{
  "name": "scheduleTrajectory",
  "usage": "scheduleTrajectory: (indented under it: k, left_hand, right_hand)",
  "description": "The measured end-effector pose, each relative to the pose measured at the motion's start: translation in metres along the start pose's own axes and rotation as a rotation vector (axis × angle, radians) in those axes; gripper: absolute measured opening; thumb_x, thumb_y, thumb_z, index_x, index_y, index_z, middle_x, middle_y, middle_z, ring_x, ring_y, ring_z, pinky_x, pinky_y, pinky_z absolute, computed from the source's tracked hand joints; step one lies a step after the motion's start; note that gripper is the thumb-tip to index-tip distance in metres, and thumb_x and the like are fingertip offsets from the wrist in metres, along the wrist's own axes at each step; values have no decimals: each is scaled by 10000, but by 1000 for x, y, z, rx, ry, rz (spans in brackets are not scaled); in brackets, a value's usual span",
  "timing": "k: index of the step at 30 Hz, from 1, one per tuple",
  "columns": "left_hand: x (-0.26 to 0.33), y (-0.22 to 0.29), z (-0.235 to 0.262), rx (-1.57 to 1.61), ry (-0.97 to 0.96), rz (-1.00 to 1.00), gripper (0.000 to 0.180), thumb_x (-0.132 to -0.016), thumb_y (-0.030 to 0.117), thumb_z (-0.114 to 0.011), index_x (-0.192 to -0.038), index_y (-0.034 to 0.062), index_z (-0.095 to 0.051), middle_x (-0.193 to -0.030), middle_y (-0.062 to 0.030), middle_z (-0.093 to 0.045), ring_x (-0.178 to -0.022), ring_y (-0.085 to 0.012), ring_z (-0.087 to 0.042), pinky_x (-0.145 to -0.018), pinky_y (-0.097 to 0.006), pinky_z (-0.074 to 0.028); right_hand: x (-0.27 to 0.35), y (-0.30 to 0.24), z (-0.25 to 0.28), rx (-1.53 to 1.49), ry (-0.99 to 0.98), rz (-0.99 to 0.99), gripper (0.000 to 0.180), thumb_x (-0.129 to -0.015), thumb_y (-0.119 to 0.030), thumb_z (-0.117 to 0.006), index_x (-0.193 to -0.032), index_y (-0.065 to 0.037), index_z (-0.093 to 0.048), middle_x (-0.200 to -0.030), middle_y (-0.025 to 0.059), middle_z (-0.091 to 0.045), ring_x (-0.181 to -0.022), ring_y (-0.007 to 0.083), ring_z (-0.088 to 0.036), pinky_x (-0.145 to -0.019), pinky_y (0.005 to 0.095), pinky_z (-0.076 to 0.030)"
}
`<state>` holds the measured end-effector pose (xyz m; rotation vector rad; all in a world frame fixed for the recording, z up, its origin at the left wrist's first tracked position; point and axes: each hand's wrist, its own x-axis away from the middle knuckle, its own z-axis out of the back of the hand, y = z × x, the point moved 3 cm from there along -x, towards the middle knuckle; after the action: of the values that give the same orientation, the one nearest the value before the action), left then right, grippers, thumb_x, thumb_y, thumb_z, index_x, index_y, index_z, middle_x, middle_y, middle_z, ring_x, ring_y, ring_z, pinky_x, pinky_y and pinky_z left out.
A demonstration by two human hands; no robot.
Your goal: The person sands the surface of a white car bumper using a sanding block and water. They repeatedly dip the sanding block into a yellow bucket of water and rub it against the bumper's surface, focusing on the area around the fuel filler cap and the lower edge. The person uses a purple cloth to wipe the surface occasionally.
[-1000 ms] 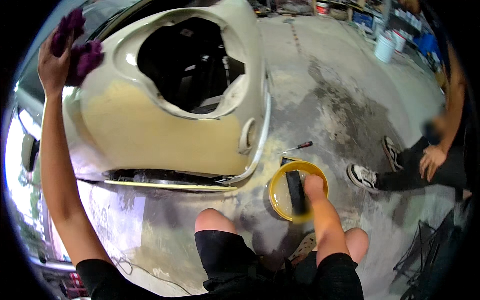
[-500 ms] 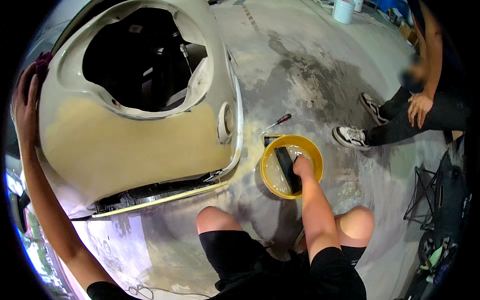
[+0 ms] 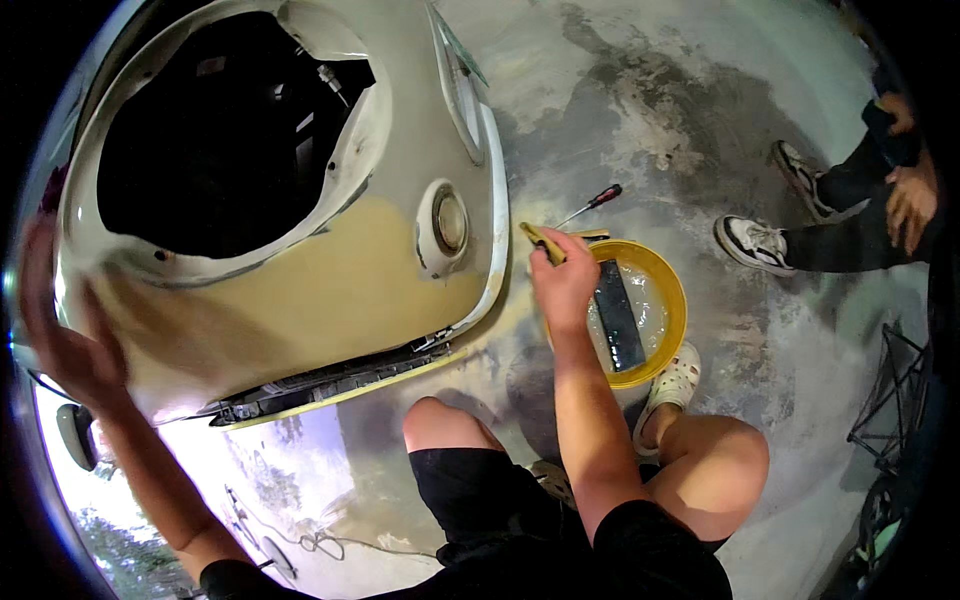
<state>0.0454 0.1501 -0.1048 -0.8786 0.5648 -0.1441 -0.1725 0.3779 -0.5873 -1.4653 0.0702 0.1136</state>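
Yellowish strip, small and thin, pokes out past the fingertips of the right hand in the head view, the 1 view there is. That hand's fingers are pinched narrow around it, between the cream car front and a yellow bucket. The hand overlaps the bucket's left rim in the picture; whether it touches the rim cannot be told. A long black block lies slanted in the bucket's cloudy water.

The left hand (blurred at the picture's edge) has its fingers stretched and its thumb well apart, with nothing visible in its grasp. It is beside the car front's left end; contact cannot be told. A purple cloth shows dimly just beyond it.

The car front has 1 large dark opening, a broad tan patch and 1 round fitting. A screwdriver lies on the stained floor near the bucket. At the right, another person's 2 sneakers rest on the floor.
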Motion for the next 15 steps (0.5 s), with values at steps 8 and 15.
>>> scheduleTrajectory:
  k: [8,15]
  left_hand:
    - [-41,256,-75,254,-446,-76,640,-764,229,-789,-1369,73,-651,-1448,-181,-587,-1419,-381,-501,-1231,-619,-284]
    - [-24,259,-106,90,-460,-99,689,-806,259,-763,-1461,119,-599,-1541,-132,-544,-1469,-331,-460,-1248,-536,-278]
  right_hand:
    - [25,32,-64,-127,-98,-83,388,-843,10,-628,-1206,-50,-752,-1056,143,-654,-989,336,-662,-904,394,-533]
    - [57,8,-84,-411,-195,-10,551,-881,58,-597,-1422,-41,-620,-1426,197,-607,-1334,363,-572,-1139,399,-432]
